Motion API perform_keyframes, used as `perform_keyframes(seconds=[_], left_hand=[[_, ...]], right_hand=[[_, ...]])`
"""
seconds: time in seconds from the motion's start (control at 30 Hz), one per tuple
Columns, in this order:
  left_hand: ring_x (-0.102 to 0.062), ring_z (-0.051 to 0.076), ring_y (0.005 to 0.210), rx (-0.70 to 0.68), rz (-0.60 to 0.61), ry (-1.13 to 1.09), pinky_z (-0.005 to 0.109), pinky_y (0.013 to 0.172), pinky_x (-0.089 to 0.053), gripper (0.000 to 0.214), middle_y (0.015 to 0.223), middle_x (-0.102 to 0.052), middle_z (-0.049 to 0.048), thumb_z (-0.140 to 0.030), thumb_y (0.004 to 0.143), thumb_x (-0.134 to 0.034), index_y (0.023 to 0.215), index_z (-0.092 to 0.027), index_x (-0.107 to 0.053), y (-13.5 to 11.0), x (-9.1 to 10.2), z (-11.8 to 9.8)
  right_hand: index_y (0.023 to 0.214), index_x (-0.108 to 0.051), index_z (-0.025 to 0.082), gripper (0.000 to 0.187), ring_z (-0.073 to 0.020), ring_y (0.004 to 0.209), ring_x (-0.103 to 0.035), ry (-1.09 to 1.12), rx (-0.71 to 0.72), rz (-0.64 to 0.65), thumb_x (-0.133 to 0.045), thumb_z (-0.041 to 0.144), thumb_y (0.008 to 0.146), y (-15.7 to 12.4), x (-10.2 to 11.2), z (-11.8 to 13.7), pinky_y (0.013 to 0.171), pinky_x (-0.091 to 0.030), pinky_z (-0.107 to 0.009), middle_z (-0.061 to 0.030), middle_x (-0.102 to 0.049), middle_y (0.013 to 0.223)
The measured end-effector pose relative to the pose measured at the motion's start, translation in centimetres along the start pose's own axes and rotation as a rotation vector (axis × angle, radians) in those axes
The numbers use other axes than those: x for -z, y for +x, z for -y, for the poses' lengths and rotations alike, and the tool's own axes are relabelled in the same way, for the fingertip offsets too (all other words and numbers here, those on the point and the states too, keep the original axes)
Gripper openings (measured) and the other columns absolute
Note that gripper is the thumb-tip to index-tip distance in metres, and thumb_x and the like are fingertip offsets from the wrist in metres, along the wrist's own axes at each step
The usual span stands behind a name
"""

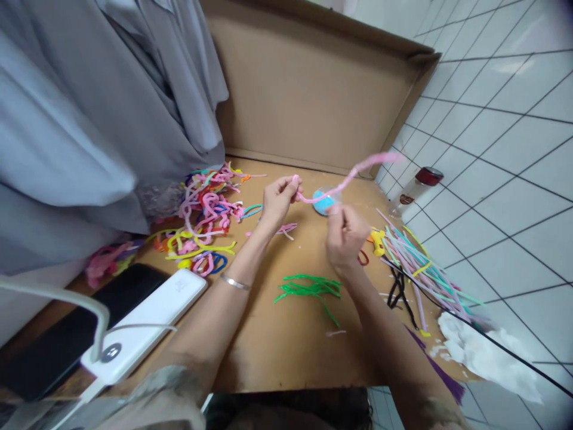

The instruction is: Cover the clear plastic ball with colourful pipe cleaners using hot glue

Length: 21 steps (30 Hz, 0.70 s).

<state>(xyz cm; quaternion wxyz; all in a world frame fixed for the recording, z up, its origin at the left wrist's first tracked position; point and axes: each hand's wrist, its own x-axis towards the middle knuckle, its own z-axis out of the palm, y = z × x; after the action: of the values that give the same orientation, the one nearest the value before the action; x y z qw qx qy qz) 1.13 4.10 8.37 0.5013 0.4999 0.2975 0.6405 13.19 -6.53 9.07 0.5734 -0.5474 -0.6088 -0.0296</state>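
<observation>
A pink pipe cleaner [358, 170] stretches between both hands above a brown cardboard sheet [286, 334]. My left hand [278, 197] pinches its curled near end. My right hand [344, 234] is closed on its middle, and the free end sweeps up to the right, blurred. A round blue object [323, 203] lies on the cardboard just behind my hands. Green pipe cleaners [308, 289] lie between my forearms.
A heap of mixed coloured pipe cleaners [203, 218] sits at the left. Straight pastel pipe cleaners [418, 266] lie at the right by a yellow tool [378, 242]. A white power bank [147, 319], dark phone [67, 337], red-capped bottle [416, 188], white wadding [483, 355], grey cloth [89, 119].
</observation>
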Motion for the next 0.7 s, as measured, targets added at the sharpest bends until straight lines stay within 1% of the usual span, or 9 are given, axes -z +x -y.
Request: perform_keyframes(seconds=[0.07,0.1,0.2,0.27,0.33,0.4,0.53,0.63,0.7], left_hand=[[-0.049,0.005,0.05,-0.016,-0.021,0.019,0.018,0.052,-0.04,0.036,0.062,-0.062,-0.0009,-0.05,0.076,-0.072,0.077,-0.014,-0.066,0.1,0.3,-0.1],[-0.049,0.006,0.05,-0.025,-0.005,0.037,0.019,0.052,-0.04,0.036,0.062,-0.062,-0.0007,-0.05,0.076,-0.071,0.077,-0.015,-0.066,0.1,0.5,-0.2],[-0.05,0.008,0.054,-0.026,0.174,0.145,0.02,0.054,-0.039,0.036,0.062,-0.061,-0.0003,-0.05,0.077,-0.069,0.078,-0.014,-0.066,-0.3,0.9,-0.2],[-0.049,0.009,0.055,-0.004,0.342,0.264,0.021,0.054,-0.038,0.036,0.06,-0.058,-0.0006,-0.049,0.077,-0.067,0.073,-0.013,-0.065,-0.6,0.9,0.0],[-0.047,0.009,0.055,0.016,0.485,0.37,0.022,0.054,-0.036,0.036,0.057,-0.055,-0.0014,-0.048,0.077,-0.065,0.067,-0.013,-0.063,-1.0,0.7,0.3],[-0.044,0.009,0.055,0.019,0.589,0.427,0.022,0.054,-0.033,0.037,0.056,-0.053,-0.0019,-0.048,0.078,-0.063,0.066,-0.013,-0.064,-1.3,0.3,0.6],[-0.042,0.009,0.053,0.03,0.704,0.484,0.022,0.052,-0.029,0.038,0.055,-0.053,-0.0022,-0.05,0.079,-0.061,0.069,-0.013,-0.066,-1.7,0.2,1.4],[-0.039,0.008,0.049,0.074,0.676,0.537,0.022,0.049,-0.026,0.039,0.05,-0.051,-0.0024,-0.049,0.075,-0.067,0.059,-0.014,-0.063,-1.5,0.8,2.4],[-0.039,0.008,0.048,0.113,0.569,0.479,0.022,0.048,-0.026,0.038,0.049,-0.05,-0.0028,-0.049,0.074,-0.068,0.06,-0.015,-0.062,-1.5,0.9,3.0]], right_hand=[[0.092,-0.066,0.02,0.04,-0.0193,0.076,-0.061,0.023,-0.148,0.206,-0.043,0.053,0.093,-0.5,-1.4,-0.2,0.078,-0.049,-0.035,-0.0045,-0.064,0.076],[0.104,-0.065,0.02,0.044,-0.0208,0.081,-0.063,0.058,-0.247,0.244,-0.047,0.057,0.091,-0.5,-1.9,-0.5,0.081,-0.05,-0.037,-0.0064,-0.067,0.084],[0.14,-0.043,0.02,0.075,-0.0257,0.108,-0.062,0.275,-0.405,0.186,-0.058,0.064,0.081,0.5,-2.4,-2.0,0.093,-0.049,-0.042,-0.0144,-0.063,0.119],[0.148,-0.03,0.023,0.092,-0.0268,0.121,-0.057,0.402,-0.388,0.133,-0.067,0.062,0.074,1.2,-2.0,-2.8,0.1,-0.047,-0.044,-0.0161,-0.054,0.135],[0.149,-0.028,0.028,0.098,-0.0266,0.123,-0.056,0.467,-0.381,0.134,-0.074,0.058,0.068,1.4,-1.4,-3.3,0.1,-0.047,-0.045,-0.0143,-0.052,0.137],[0.145,-0.035,0.028,0.094,-0.0251,0.112,-0.061,0.493,-0.422,0.158,-0.078,0.054,0.065,1.2,-0.9,-3.8,0.094,-0.051,-0.043,-0.0121,-0.058,0.127],[0.124,-0.053,0.021,0.065,-0.0154,0.073,-0.062,0.556,-0.503,0.124,-0.071,0.055,0.071,1.5,0.1,-5.0,0.074,-0.053,-0.033,-0.001,-0.062,0.083],[0.11,-0.055,0.023,0.045,-0.011,0.056,-0.052,0.587,-0.404,0.048,-0.059,0.058,0.082,2.5,1.3,-5.6,0.063,-0.048,-0.026,0.0068,-0.048,0.063],[0.105,-0.054,0.024,0.04,-0.0114,0.051,-0.048,0.48,-0.331,0.102,-0.043,0.059,0.091,2.9,1.9,-5.6,0.057,-0.045,-0.025,0.0068,-0.045,0.06]])
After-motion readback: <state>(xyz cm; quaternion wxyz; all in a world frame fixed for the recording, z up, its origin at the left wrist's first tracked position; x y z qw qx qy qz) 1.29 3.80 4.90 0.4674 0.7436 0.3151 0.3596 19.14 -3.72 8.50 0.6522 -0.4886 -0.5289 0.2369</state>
